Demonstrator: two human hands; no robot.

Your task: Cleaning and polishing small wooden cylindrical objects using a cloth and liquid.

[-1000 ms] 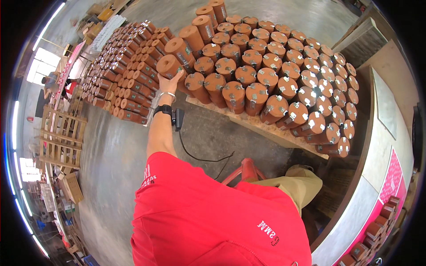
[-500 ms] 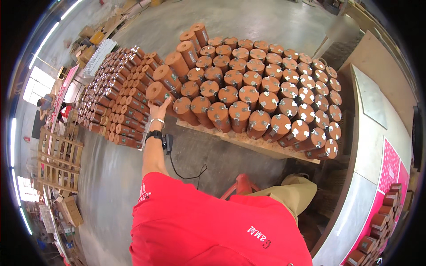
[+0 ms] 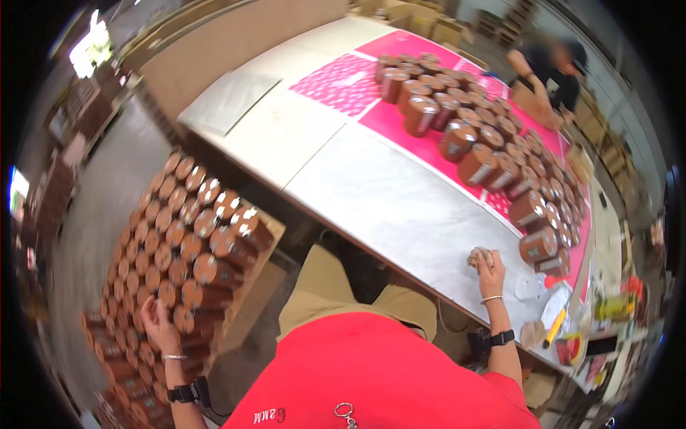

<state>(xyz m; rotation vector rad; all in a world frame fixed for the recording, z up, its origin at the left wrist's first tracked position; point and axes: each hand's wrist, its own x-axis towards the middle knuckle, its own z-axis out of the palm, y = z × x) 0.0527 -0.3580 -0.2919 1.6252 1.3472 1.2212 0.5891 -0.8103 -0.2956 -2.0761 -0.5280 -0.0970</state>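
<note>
- Big white table [image 3: 371, 193] across the middle, pink sheets [image 3: 343, 75] on the far part.
- Stack of cans [image 3: 193, 250] down on the left: brown tins lying on their sides on a wooden pallet, just beside the table's near edge. Lower end of it cut off by the frame.
- Rows of cans [image 3: 500, 154] standing along the table's right side, same brown sort.
- Another person [image 3: 547, 68] at the far right corner, blurry, can't tell what they're doing.
- Left hand [image 3: 158, 322] low on the stack, fingers loosely spread and resting on the tin ends, not gripping anything yet.
- Right hand [image 3: 490, 268] at the table's near edge, fingers curled around a small crumpled wad [image 3: 477, 256]. Cloth or paper, too small to call.
- Looks like the in-between bit: one hand on the pallet tins, the other parked on the table. Probably needs the left fingers closing round one tin and sliding it out without nudging its neighbours.
- Clutter [image 3: 557, 325] at the right end (something yellow, something red), too small and warped to name.
</note>
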